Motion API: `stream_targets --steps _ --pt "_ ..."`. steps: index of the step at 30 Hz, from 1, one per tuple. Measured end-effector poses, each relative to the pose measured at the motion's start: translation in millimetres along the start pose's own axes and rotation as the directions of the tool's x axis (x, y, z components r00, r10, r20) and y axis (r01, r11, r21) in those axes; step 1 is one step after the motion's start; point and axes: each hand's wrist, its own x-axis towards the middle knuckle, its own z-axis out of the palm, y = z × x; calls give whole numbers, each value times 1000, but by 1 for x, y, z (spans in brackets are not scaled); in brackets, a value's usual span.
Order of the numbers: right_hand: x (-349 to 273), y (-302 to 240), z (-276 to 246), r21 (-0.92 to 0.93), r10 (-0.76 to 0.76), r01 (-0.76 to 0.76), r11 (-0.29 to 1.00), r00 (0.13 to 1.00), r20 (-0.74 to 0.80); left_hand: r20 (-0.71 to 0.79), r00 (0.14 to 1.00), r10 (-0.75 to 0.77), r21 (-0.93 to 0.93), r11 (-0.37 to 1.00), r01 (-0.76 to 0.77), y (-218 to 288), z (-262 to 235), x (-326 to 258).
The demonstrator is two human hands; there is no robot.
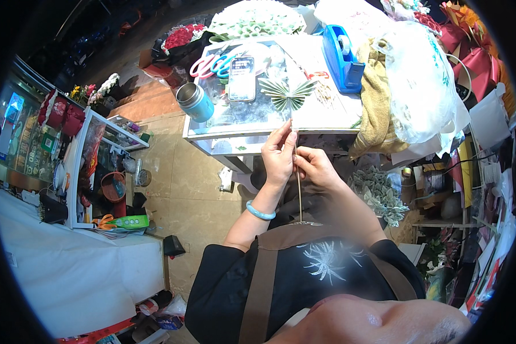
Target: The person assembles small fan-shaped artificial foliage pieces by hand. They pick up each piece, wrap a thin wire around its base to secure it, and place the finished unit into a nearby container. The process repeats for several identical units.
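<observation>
My left hand (277, 155), with a pale blue bangle (261, 211) on its wrist, pinches a thin stick (300, 198) by its upper part. Just below and to the right, my right hand (316, 165) closes its fingers around the same stick. At the stick's top spreads a pleated green paper fan (286, 93) in two wing-like halves, over the table's near edge. The lower end of the stick reaches down to my brown apron (289, 234). Both sets of fingertips partly hide the stick where they grip it.
On the glass-topped table (212, 133) are a blue cup (196, 103), a phone (242, 79), scissors (203, 66), a blue tape dispenser (341, 60), a tan cloth (375, 97) and a white plastic bag (421, 80). Grey-green foliage (379, 192) stands at the right; a white-covered surface (80, 269) lies left.
</observation>
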Motion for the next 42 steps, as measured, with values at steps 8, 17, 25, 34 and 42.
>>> stream_targets --steps 8,17,25,34,42 --pt "1 4 -1 6 -19 19 1000 1000 10 12 995 103 114 988 -104 -2 -1 1" --pt "0 4 -1 -19 -21 21 1000 1000 -3 1 997 73 65 995 -73 -2 1 0" --pt "-1 0 -1 -35 -16 15 999 1000 -19 34 998 -52 -14 999 53 6 1 2" --pt "-1 2 -2 -31 16 -16 999 1000 -11 16 1000 -14 -44 999 15 5 4 2" --pt "-1 3 -4 -6 -17 16 1000 999 -29 107 979 -174 -62 982 181 5 -1 0"
